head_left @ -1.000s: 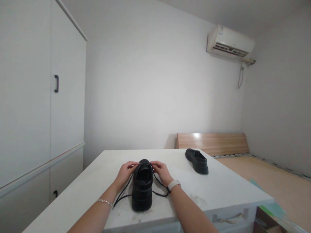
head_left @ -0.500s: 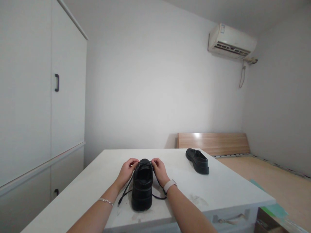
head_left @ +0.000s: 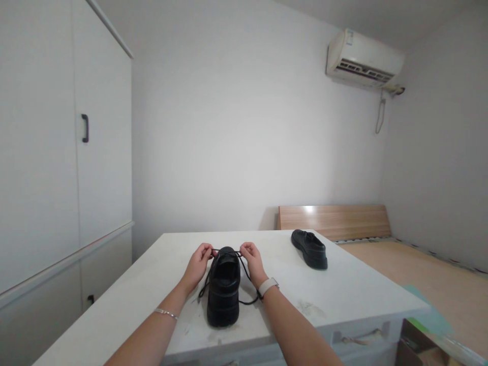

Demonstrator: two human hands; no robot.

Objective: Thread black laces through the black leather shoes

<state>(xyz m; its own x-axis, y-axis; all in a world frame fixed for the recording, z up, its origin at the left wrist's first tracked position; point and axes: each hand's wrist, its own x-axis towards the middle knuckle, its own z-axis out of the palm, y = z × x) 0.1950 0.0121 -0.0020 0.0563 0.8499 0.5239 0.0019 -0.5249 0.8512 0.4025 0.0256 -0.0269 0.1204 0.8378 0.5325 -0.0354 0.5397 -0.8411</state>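
A black lace-up shoe (head_left: pixel 223 302) stands upright on the white table, its heel towards me and its toe pointing away. On the left of its front, my left hand (head_left: pixel 200 261) pinches a black shoelace between thumb and fingers. To the right, my right hand (head_left: pixel 251 259) pinches the other stretch of shoelace (head_left: pixel 245 270). The lace runs taut between both hands across the top of the shoe. Loose lengths hang down on both sides, one looping onto the table near my right wrist. The lace's path at the tongue is too small to make out.
A second black shoe (head_left: pixel 309 249) sits at the table's far right. The white table (head_left: pixel 152 300) has drawers in front. On the left stands a white wardrobe (head_left: pixel 107 152); on the right is a bed base (head_left: pixel 381 262) with a wooden headboard (head_left: pixel 335 222).
Both hands have risen slightly and moved a little outward, drawing the shoelace taut above the shoe. The loose lace end at left has been pulled up closer to the shoe.
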